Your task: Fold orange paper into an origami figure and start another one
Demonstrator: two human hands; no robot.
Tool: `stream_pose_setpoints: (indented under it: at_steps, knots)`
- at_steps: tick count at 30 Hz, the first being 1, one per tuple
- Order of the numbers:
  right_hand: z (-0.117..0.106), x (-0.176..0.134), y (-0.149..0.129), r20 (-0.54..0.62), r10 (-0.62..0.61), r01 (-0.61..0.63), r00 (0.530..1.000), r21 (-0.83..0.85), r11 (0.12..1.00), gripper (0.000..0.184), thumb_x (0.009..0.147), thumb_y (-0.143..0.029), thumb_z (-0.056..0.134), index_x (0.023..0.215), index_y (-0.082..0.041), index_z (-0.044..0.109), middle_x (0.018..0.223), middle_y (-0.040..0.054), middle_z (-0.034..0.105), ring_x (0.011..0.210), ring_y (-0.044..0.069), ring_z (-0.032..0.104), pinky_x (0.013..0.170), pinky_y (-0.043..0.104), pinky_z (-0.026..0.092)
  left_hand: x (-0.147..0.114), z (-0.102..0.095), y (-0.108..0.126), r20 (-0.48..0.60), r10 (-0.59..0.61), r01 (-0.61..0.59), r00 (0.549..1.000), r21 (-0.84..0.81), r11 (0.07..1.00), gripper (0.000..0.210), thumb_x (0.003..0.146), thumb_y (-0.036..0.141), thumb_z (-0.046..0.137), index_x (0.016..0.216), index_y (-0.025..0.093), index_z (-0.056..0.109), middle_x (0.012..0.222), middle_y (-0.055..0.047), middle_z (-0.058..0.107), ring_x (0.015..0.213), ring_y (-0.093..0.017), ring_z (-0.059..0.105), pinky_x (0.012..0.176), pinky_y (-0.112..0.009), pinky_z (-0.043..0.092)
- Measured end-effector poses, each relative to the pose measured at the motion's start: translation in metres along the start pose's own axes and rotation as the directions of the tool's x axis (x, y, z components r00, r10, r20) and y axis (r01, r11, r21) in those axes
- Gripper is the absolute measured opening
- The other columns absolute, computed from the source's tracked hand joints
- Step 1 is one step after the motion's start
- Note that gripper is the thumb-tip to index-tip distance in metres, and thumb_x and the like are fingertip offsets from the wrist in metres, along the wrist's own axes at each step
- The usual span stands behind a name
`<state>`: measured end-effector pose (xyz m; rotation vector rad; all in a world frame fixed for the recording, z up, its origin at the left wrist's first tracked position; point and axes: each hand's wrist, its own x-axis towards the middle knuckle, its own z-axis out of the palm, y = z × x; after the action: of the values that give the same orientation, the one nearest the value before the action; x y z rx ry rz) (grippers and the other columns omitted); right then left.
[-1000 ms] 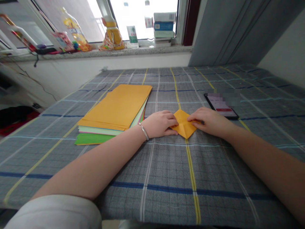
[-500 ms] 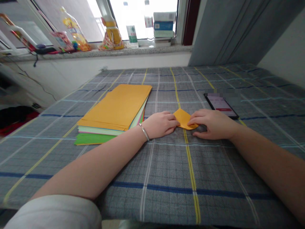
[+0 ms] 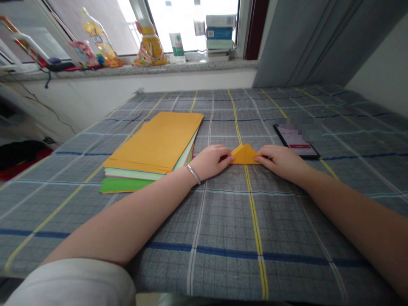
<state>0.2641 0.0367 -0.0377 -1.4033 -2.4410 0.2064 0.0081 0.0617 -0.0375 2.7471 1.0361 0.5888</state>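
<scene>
A small folded piece of orange paper (image 3: 245, 154) lies across the yellow stripe of the tablecloth, its straight edge towards me and two low peaks pointing away. My left hand (image 3: 214, 160), with a silver bangle at the wrist, pinches its left corner between thumb and fingers. At the opposite corner my right hand (image 3: 276, 158) pinches the paper in the same way. Left of my left hand rests a stack of coloured paper (image 3: 156, 142), orange sheets on top and white, pink and green edges below.
A phone (image 3: 296, 142) with a lit screen lies beyond my right hand. The checked tablecloth (image 3: 223, 229) covers the table. On the windowsill (image 3: 191, 66) at the back stand bottles, a green-and-white tube (image 3: 177, 46) and stacked boxes (image 3: 219, 34).
The orange paper has gone from a diamond-like shape to a wider, lower one with a straight near edge. My hands have shifted from pressing on it to pinching its two side corners.
</scene>
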Motion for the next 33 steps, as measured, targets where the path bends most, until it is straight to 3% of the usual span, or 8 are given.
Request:
stream_pose_setpoints:
  at_steps: [6, 9, 12, 16, 19, 22, 27, 33]
  knots:
    - [0.000, -0.001, -0.004, -0.041, 0.090, -0.086, 0.995, 0.093, 0.992, 0.023, 0.093, -0.035, 0.048, 0.084, -0.020, 0.065, 0.082, 0.0049, 0.069, 0.078, 0.021, 0.061, 0.069, 0.033, 0.040, 0.000, 0.001, -0.001, -0.014, -0.053, 0.052, 0.999, -0.045, 0.998, 0.021, 0.096, 0.023, 0.049, 0.081, 0.016, 0.061, 0.078, -0.002, 0.061, 0.077, -0.015, 0.056, 0.074, -0.027, 0.044]
    - [-0.001, -0.002, -0.001, 0.002, -0.004, 0.004, 1.000, 0.118, 0.993, 0.023, 0.088, -0.038, 0.057, 0.074, -0.020, 0.062, 0.072, 0.0027, 0.062, 0.069, 0.019, 0.057, 0.063, 0.031, 0.038, 0.000, 0.001, -0.002, -0.028, -0.007, 0.005, 1.000, -0.053, 0.999, 0.021, 0.096, 0.022, 0.048, 0.079, 0.016, 0.060, 0.076, -0.002, 0.059, 0.075, -0.015, 0.055, 0.073, -0.027, 0.044]
    - [0.000, -0.002, 0.001, 0.054, -0.148, 0.137, 0.988, 0.162, 0.977, 0.025, 0.085, -0.041, 0.064, 0.072, -0.020, 0.062, 0.077, 0.0033, 0.060, 0.071, 0.018, 0.056, 0.064, 0.031, 0.039, -0.001, 0.001, -0.002, -0.042, 0.073, -0.076, 0.996, -0.065, 0.995, 0.022, 0.094, 0.021, 0.049, 0.075, 0.016, 0.058, 0.072, -0.001, 0.056, 0.071, -0.014, 0.052, 0.071, -0.027, 0.043]
    - [0.002, -0.001, -0.004, 0.032, -0.169, 0.159, 0.985, 0.212, 0.964, 0.029, 0.091, -0.037, 0.056, 0.068, -0.020, 0.062, 0.079, 0.0042, 0.060, 0.075, 0.017, 0.057, 0.069, 0.031, 0.041, -0.001, 0.000, 0.001, 0.017, 0.205, -0.202, 0.979, -0.099, 0.974, 0.024, 0.095, 0.028, 0.054, 0.077, 0.015, 0.061, 0.076, -0.002, 0.057, 0.073, -0.014, 0.054, 0.073, -0.027, 0.044]
    - [0.001, 0.000, -0.007, 0.064, -0.133, 0.116, 0.989, 0.220, 0.969, 0.028, 0.089, -0.037, 0.056, 0.068, -0.021, 0.064, 0.079, 0.0041, 0.061, 0.073, 0.017, 0.057, 0.068, 0.032, 0.041, 0.000, 0.003, 0.003, 0.060, 0.185, -0.178, 0.981, -0.106, 0.978, 0.027, 0.096, 0.030, 0.055, 0.076, 0.015, 0.064, 0.079, -0.003, 0.058, 0.077, -0.014, 0.056, 0.077, -0.028, 0.045]
    - [-0.004, 0.000, -0.005, 0.142, -0.029, -0.004, 0.989, 0.226, 0.974, 0.021, 0.082, -0.039, 0.065, 0.071, -0.021, 0.067, 0.075, 0.0027, 0.063, 0.070, 0.017, 0.057, 0.064, 0.031, 0.041, 0.000, 0.005, 0.005, 0.078, 0.118, -0.108, 0.990, -0.127, 0.986, 0.029, 0.097, 0.028, 0.054, 0.074, 0.015, 0.065, 0.077, -0.002, 0.058, 0.075, -0.013, 0.056, 0.075, -0.026, 0.045]
    - [-0.019, -0.003, 0.004, 0.284, 0.190, -0.245, 0.940, 0.172, 0.954, 0.015, 0.072, -0.038, 0.072, 0.071, -0.024, 0.071, 0.066, 0.0004, 0.064, 0.060, 0.017, 0.058, 0.054, 0.030, 0.041, 0.001, 0.004, 0.009, 0.085, 0.023, -0.010, 0.996, -0.161, 0.987, 0.030, 0.096, 0.028, 0.055, 0.070, 0.016, 0.063, 0.075, -0.001, 0.057, 0.073, -0.012, 0.055, 0.072, -0.026, 0.044]
    - [-0.025, -0.007, 0.020, 0.369, 0.221, -0.288, 0.903, 0.136, 0.948, 0.014, 0.073, -0.040, 0.072, 0.072, -0.026, 0.073, 0.068, 0.0016, 0.071, 0.060, 0.019, 0.063, 0.051, 0.030, 0.042, 0.003, 0.007, 0.012, 0.079, -0.116, 0.127, 0.990, -0.155, 0.980, 0.034, 0.095, 0.031, 0.054, 0.065, 0.016, 0.059, 0.069, 0.000, 0.055, 0.068, -0.013, 0.052, 0.066, -0.026, 0.040]
